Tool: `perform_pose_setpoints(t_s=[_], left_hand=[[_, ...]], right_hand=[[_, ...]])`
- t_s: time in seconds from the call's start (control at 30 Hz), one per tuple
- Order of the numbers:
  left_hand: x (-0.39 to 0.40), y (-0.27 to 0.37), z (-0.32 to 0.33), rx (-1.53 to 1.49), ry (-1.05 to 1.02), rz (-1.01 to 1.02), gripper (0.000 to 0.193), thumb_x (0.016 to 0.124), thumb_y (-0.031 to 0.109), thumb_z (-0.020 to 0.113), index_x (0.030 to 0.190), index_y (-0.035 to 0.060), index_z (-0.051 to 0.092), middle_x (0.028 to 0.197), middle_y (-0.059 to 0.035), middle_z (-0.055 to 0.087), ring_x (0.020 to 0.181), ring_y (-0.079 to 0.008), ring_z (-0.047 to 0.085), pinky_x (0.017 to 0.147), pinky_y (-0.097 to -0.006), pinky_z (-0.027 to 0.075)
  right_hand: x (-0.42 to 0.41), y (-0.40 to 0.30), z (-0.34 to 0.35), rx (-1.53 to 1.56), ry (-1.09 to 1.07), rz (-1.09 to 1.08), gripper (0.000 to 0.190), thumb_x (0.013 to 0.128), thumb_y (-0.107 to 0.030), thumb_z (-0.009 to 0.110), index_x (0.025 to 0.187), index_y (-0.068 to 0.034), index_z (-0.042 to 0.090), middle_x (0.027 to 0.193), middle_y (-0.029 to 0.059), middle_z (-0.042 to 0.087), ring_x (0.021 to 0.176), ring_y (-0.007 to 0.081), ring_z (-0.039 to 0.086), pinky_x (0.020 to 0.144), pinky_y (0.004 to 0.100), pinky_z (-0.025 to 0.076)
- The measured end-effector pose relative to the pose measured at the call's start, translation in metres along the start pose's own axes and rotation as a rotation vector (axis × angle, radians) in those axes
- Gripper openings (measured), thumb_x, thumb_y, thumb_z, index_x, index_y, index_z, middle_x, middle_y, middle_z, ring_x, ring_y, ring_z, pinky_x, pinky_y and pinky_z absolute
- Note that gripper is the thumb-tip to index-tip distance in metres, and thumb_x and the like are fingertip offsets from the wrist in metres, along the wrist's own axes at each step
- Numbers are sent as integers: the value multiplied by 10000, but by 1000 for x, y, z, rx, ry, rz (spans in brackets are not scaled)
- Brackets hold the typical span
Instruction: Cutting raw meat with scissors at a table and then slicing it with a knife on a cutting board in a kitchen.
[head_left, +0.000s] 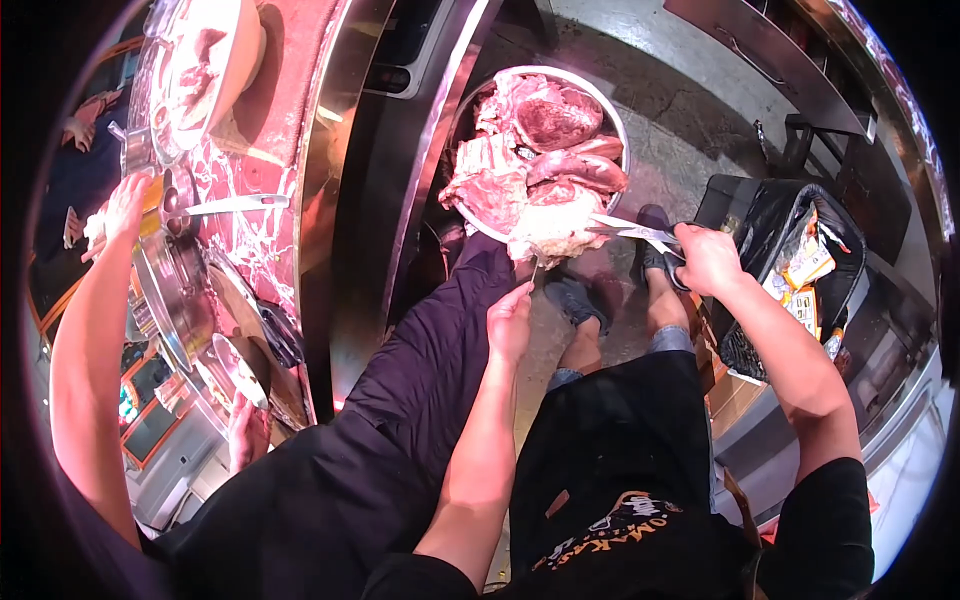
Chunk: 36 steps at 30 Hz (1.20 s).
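Observation:
My left hand (510, 322) grips a thin metal utensil (534, 271), its tip at a pale, fatty piece of meat (559, 229). My right hand (709, 259) has its fingers in the handles of metal scissors (637, 231). Their blades reach the right side of this piece, parted near the pivot; the tips are hard to make out. The piece hangs over the near rim of a large round basin (622, 124). Behind it, the basin is heaped with big cuts of red meat (559, 120), among them a rib section (487, 155).
Beside me on the left, a co-worker's arm (90, 337) extends over a red marbled counter (247, 180) with bowls and a white-handled utensil (236, 204). A black insulated bag (739, 206) holding packages stands at right. The co-worker's dark-trousered leg (427, 352) is close to the basin.

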<state>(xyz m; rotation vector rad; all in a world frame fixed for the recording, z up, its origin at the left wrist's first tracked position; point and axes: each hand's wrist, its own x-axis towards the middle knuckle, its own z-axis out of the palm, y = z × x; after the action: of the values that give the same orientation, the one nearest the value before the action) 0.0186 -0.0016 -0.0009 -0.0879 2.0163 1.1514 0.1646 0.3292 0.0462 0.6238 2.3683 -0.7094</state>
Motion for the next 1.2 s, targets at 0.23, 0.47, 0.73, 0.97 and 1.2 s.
perform_pose_setpoints(t_s=[0.23,0.47,0.73,0.97,1.2], left_hand=[[51,73,-2,24,-121,214,253,943,35,540,1129,14,709,703,88,501,598,-26,393,532,-203,301],[101,117,-15,8,28,177,268,939,21,538,1158,-26,685,755,-1,634,619,-49,537,584,-206,446],[155,115,-33,441,209,73,312,846,114,532,1081,37,722,1035,-203,708,965,-297,698,871,-363,518],[61,112,-44,697,220,137,228,902,191,522,941,77,716,937,-227,665,937,-397,657,772,-444,523],[9,50,-21,714,132,-183,210,900,225,553,985,175,738,963,-183,692,931,-390,665,804,-440,524]], right_hand=[[-7,-22,-62,-120,211,68,336,667,-135,687,932,-9,524,895,187,653,885,371,659,773,456,528],[58,-53,-123,-308,378,-66,272,699,-106,642,934,8,566,857,189,667,831,368,673,732,456,542],[178,-85,-96,-275,301,-49,215,849,-163,544,893,-24,702,946,148,730,854,300,717,734,418,576],[172,-74,-141,-453,132,-61,274,781,-135,585,1011,5,633,922,208,712,921,353,696,773,444,566],[214,-92,-167,-432,-83,-7,281,753,-176,569,904,-18,746,1013,207,706,929,339,703,809,412,562]])
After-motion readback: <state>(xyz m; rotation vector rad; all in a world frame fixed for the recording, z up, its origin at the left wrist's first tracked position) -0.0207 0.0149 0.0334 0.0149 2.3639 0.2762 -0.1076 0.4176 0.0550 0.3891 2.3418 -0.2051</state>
